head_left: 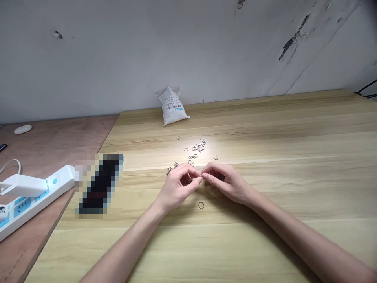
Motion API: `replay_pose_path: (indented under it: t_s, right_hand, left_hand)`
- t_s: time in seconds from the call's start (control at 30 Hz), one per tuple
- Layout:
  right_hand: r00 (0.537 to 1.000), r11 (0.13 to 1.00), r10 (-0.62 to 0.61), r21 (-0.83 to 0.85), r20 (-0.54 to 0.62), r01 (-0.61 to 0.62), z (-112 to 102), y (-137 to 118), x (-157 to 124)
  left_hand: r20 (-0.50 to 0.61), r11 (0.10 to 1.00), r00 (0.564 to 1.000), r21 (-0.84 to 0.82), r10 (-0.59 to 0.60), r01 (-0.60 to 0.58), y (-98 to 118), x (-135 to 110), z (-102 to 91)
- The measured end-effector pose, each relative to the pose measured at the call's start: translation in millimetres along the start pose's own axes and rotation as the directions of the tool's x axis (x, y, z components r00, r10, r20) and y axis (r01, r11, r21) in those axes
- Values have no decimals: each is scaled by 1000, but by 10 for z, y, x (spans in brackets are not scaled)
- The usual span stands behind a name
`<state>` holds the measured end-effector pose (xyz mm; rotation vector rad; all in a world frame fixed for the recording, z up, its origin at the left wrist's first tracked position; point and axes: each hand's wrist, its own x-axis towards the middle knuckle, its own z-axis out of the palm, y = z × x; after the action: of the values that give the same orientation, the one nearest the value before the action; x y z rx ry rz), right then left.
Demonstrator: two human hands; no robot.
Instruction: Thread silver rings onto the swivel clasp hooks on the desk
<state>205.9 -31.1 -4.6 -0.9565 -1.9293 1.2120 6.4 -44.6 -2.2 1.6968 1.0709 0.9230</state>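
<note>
My left hand (179, 182) and my right hand (225, 181) meet fingertip to fingertip over the light wooden table (265, 157). Both are closed in a pinch on a small metal piece between them, too small to name. A single split ring (201, 205) lies on the table just below my hands. Beyond my fingers lies a scatter of small metal clasps and rings (198, 148), with another ring (216, 157) to the right and some more pieces (172, 168) beside my left hand.
A small white bag (172, 106) stands at the back by the wall. A blurred dark object (100, 184) lies at the table's left edge. On the lower reddish table to the left sits a white power strip (32, 196) and a white oval item (22, 129).
</note>
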Motion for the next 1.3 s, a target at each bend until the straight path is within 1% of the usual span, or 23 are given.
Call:
replay_pose_path:
  t_s: [0.2, 0.8, 1.07, 1.3]
  right_hand:
    - [1000, 999, -14, -31, -19, 13, 5, -2, -7]
    - [1000, 997, -5, -72, -2, 5, 6, -27, -12]
    - [1000, 995, -14, -95, 4, 14, 16, -19, -4]
    - [1000, 997, -10, -80, 13, 11, 8, -27, -2]
  left_hand:
    - [14, 1000, 1000, 1, -10, 10, 23, 5, -6]
    - [13, 1000, 1000, 19, 3, -3, 40, 6, -4]
    - [28, 999, 1000, 54, -4, 3, 68, 9, 2]
    - [47, 993, 999, 114, -7, 2, 62, 1, 5]
